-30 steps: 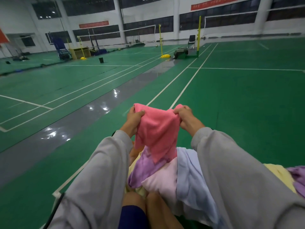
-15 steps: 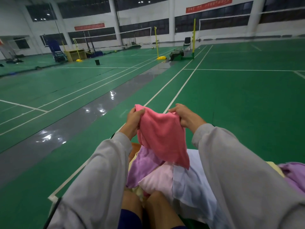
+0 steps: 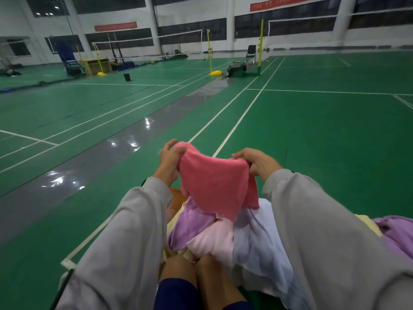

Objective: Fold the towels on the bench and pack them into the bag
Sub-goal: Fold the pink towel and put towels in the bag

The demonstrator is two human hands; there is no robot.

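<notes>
A pink towel [image 3: 214, 186] hangs in front of me, held up by its top edge. My left hand [image 3: 168, 161] pinches its left corner and my right hand [image 3: 259, 163] grips its right corner. Below it, over my knees, lies a heap of towels: a purple one [image 3: 190, 227], a pale pink one [image 3: 214, 245] and a light blue one [image 3: 261, 245]. Another purple towel [image 3: 395, 233] and a pale yellow one [image 3: 366, 222] lie at the right, partly behind my right sleeve. The bench and the bag are hidden.
Green court floor [image 3: 324, 142] with white lines stretches ahead, crossed by a glossy grey strip [image 3: 89, 162]. Net posts [image 3: 260, 45], a chair [image 3: 251, 53] and a wooden box [image 3: 97, 66] stand far off by the back wall.
My hands have drawn apart, so the pink towel's top edge is stretched wider. The towel hangs slightly higher above the heap.
</notes>
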